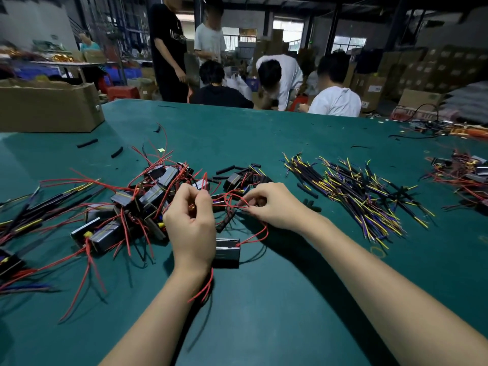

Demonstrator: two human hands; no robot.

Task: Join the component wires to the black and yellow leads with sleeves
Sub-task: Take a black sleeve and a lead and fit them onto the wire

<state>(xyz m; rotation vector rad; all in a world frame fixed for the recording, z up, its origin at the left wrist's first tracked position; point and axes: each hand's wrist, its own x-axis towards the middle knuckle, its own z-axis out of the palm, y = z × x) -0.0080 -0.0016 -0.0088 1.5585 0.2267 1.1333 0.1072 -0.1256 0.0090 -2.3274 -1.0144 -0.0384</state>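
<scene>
My left hand (191,223) is curled, pinching red wires near its fingertips, with red wire ends trailing below the wrist. My right hand (272,204) pinches red wire and a thin dark lead at its fingertips, just right of the left hand. A black sleeve (226,220) hangs between the hands. A black box component (227,252) lies on the mat under them, its red wire (257,236) looping up toward my right hand. A heap of black components with red wires (137,207) sits to the left. Black and yellow leads (356,191) lie fanned out to the right.
Green mat (264,299) covers the table. Loose black sleeves (224,170) lie behind the hands and at far left (116,152). Cardboard box (50,107) at back left. More wired parts (464,178) at right edge. Several people work beyond the table's far edge.
</scene>
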